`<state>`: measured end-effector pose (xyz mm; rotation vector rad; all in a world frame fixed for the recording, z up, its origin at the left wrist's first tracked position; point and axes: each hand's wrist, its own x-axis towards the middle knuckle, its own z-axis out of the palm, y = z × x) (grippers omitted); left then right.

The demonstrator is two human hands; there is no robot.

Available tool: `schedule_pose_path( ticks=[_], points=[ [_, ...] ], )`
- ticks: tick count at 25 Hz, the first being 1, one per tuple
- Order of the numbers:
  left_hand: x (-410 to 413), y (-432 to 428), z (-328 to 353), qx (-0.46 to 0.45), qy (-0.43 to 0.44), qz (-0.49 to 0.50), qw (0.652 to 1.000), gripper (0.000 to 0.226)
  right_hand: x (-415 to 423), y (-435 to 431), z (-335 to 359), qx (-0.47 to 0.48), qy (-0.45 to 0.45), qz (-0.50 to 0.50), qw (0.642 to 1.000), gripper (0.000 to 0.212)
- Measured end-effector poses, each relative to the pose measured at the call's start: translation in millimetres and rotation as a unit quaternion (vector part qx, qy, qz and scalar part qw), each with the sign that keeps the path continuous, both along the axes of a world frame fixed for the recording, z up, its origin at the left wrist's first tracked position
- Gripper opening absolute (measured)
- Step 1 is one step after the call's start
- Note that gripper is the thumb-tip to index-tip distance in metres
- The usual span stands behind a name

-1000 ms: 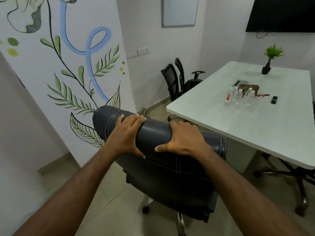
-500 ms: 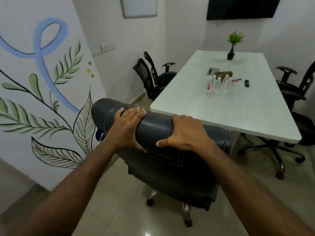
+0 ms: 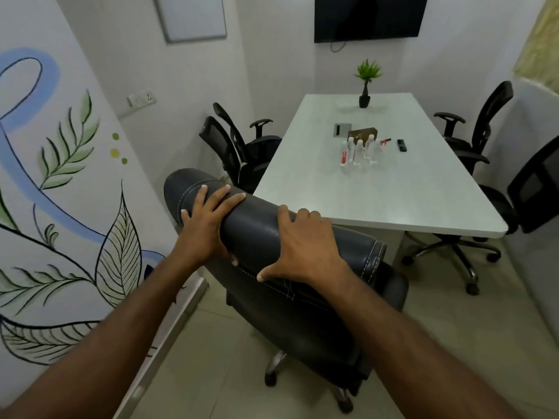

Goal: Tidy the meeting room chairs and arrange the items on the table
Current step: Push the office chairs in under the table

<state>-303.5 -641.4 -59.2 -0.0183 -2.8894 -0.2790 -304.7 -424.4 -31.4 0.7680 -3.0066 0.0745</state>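
Note:
A dark leather office chair (image 3: 305, 316) stands in front of me, its back toward me, just short of the near end of the white table (image 3: 378, 195). My left hand (image 3: 208, 222) grips the padded top of its backrest on the left. My right hand (image 3: 305, 246) grips the same headrest further right, fingers over the top and thumb at the back. On the table stand several small water bottles (image 3: 360, 151), a brown holder (image 3: 361, 135), a black remote (image 3: 401, 145) and a potted plant (image 3: 366, 83).
Two black mesh chairs (image 3: 239, 146) stand at the table's left side, close to the wall. Two more mesh chairs (image 3: 475, 137) stand on the right. A painted wall (image 3: 60, 176) runs close along my left. A dark screen (image 3: 370, 18) hangs on the far wall.
The leather chair has swung and rolled with both hands on it, now facing the near end of the table. My view has turned right, bringing the right-hand chairs into sight.

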Motion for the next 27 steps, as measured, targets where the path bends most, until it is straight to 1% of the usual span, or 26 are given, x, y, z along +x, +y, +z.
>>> schedule_pose_path(
  ticks=[2, 5, 9, 14, 18, 21, 24, 27],
  points=[
    [-11.3, -0.7, 0.0, 0.023, -0.007, 0.0, 1.0, 0.129, -10.9, -6.2, -2.7, -0.01, 0.005, -0.016, 1.0, 0.12],
    [-34.5, -3.3, 1.5, 0.032, -0.009, -0.01, 0.999, 0.126, -34.6, -8.8, -8.2, -0.021, 0.013, -0.024, 0.999, 0.117],
    [-65.4, 6.3, -1.7, -0.008, 0.007, -0.017, 1.0, 0.127, -69.2, 5.2, -7.6, -0.035, 0.006, -0.021, 0.999, 0.118],
    [-108.4, 39.3, -8.9, -0.016, 0.036, -0.038, 0.998, 0.128, -119.2, 50.8, -1.5, -0.04, -0.019, -0.02, 0.999, 0.117],
    [-141.1, 82.3, -9.9, -0.04, 0.06, -0.055, 0.996, 0.126, -161.2, 97.5, 11.6, -0.033, -0.056, -0.03, 0.997, 0.116],
    [-164.7, 119.1, -7.0, -0.053, 0.074, -0.048, 0.995, 0.124, -191.8, 128.7, 24.1, -0.031, -0.081, -0.04, 0.995, 0.118],
    [-180.4, 148.8, -7.3, -0.057, 0.098, -0.053, 0.992, 0.121, -213.1, 156.1, 30.7, -0.034, -0.11, -0.046, 0.992, 0.12],
    [-184.8, 164.0, -10.7, -0.058, 0.122, -0.051, 0.989, 0.12, -223.4, 171.9, 29.3, -0.039, -0.112, -0.037, 0.992, 0.12]
  ],
)
